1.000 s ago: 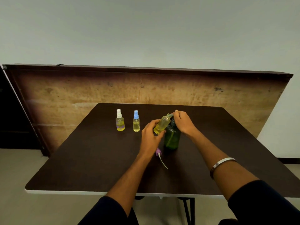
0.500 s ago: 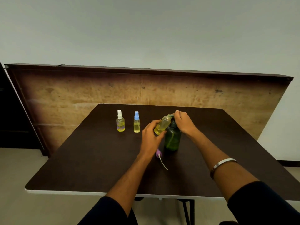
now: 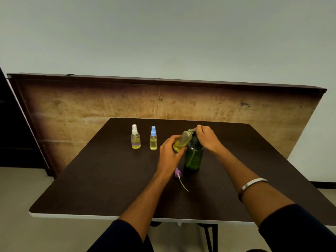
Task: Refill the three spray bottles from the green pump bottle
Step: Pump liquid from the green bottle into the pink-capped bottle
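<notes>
Centre of frame: left hand (image 3: 170, 151) grips tilted open bottle (image 3: 182, 141) under nozzle; right hand (image 3: 207, 138) fingers curled over green pump bottle (image 3: 193, 157) head. Risk: neck drifts off nozzle, liquid spills onto counter (image 3: 109, 179).

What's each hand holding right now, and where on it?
Left hand grips the uncapped spray bottle round its lower body, tilted toward the pump spout. Right hand presses on the pump head of the green pump bottle.
</notes>
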